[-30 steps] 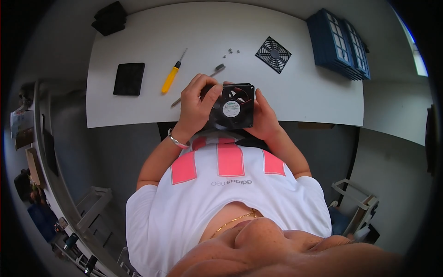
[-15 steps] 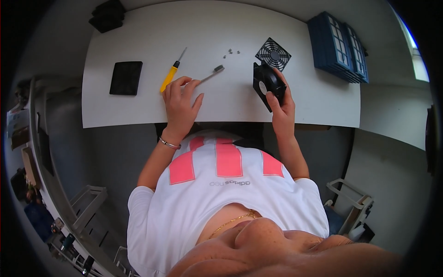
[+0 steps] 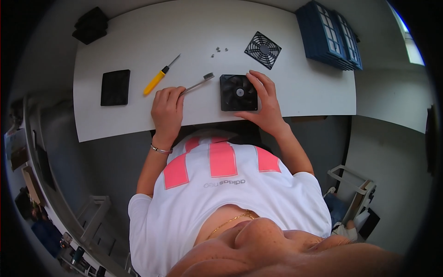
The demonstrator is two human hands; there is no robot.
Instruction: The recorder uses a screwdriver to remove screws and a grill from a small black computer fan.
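Observation:
In my left hand (image 3: 167,110) is a slim brush (image 3: 197,83), shaped like a toothbrush, its dark bristle head pointing away to the right. The fingers close round its handle end, just above the table. A square black cooling fan (image 3: 239,93) lies flat near the table's front edge, blades and hub facing up. My right hand (image 3: 268,102) grips it from the right, fingertips at the far corner and thumb along the near edge. Beyond it lies a black fan guard (image 3: 263,50) with a ringed grille. Several small screws (image 3: 218,50) sit loosely left of the guard.
A yellow-handled screwdriver (image 3: 154,84) lies beyond my left hand. Farther left on the white table (image 3: 184,27) is a flat black square piece (image 3: 115,87). Black parts (image 3: 90,25) are stacked at the far left corner, blue-framed panels (image 3: 325,37) at the far right.
My right hand has turned the fan from tilted up to flat on the table, and brought it left and nearer. My left hand still holds the brush.

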